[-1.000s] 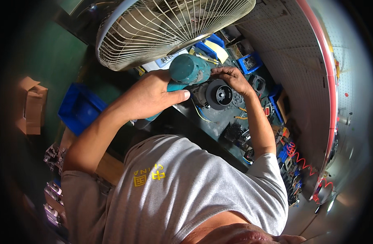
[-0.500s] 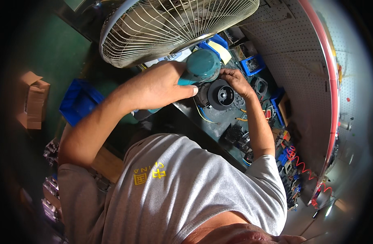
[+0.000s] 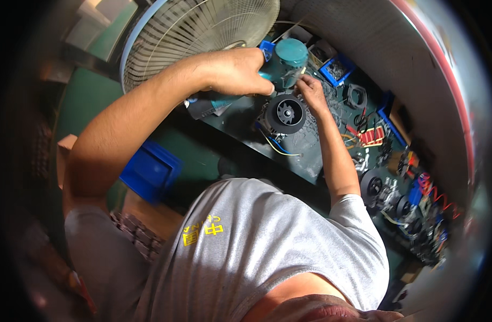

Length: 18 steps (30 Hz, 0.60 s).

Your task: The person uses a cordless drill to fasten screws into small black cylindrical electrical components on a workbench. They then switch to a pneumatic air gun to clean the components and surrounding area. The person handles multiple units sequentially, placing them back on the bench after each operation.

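My left hand (image 3: 238, 70) is wrapped round the handle of a teal power driver (image 3: 292, 52). Its round motor housing points up toward me, and its dark base shows below my wrist. My right hand (image 3: 312, 92) has its fingers pinched together beside the driver's nose; what they hold, if anything, is too small to make out. Just below the nose, on the dark bench (image 3: 238, 121), sits a motor unit with a black round housing and finned impeller (image 3: 287, 114). Blue and yellow wires (image 3: 278, 147) trail from it. The driver's tip is hidden.
A large caged fan (image 3: 197, 37) stands close beyond my left arm. At the back are a blue bin of small parts (image 3: 337, 70) and a black ring (image 3: 356, 95). More motor parts (image 3: 372, 185) crowd the right. A blue crate (image 3: 149, 169) sits low at left.
The whole view has shifted, with more of the bench's right side showing. Relative to the motor unit, the driver and my left hand stand farther off. My right fingers stay pinched beside the driver's nose.
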{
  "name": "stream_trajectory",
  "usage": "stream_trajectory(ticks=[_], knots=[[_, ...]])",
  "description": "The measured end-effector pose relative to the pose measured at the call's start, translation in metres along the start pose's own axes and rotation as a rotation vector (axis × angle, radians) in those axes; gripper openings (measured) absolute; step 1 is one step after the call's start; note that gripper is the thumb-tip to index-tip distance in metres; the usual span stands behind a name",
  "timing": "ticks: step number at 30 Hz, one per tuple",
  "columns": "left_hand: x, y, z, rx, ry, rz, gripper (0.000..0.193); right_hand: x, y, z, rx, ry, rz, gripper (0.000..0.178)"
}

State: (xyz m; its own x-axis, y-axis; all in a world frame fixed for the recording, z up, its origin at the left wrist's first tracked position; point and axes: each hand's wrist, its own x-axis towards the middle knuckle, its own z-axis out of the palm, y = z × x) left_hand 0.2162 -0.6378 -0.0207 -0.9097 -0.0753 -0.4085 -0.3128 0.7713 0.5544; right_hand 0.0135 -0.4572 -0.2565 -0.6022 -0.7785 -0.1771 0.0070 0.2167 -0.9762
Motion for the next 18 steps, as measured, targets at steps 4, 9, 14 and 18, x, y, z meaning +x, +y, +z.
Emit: stream_trajectory(ticks=[4, 9, 14, 18], knots=[[0.026, -0.003, 0.006, 0.104, 0.012, 0.041, 0.050, 0.000, 0.072, 0.015, 0.054, 0.066, 0.055, 0.040], [0.031, 0.015, 0.014, -0.063, -0.004, 0.101, 0.041, 0.010, 0.109, 0.026, 0.195, 0.004, -0.054, 0.024], [0.037, 0.054, 0.000, 0.083, -0.151, -0.134, 0.046, 0.008, 0.108, 0.025, 0.259, 0.012, -0.132, 0.022], [0.038, 0.054, 0.003, 0.046, -0.107, -0.099, 0.039, 0.011, 0.110, 0.025, 0.154, 0.027, -0.158, 0.024]])
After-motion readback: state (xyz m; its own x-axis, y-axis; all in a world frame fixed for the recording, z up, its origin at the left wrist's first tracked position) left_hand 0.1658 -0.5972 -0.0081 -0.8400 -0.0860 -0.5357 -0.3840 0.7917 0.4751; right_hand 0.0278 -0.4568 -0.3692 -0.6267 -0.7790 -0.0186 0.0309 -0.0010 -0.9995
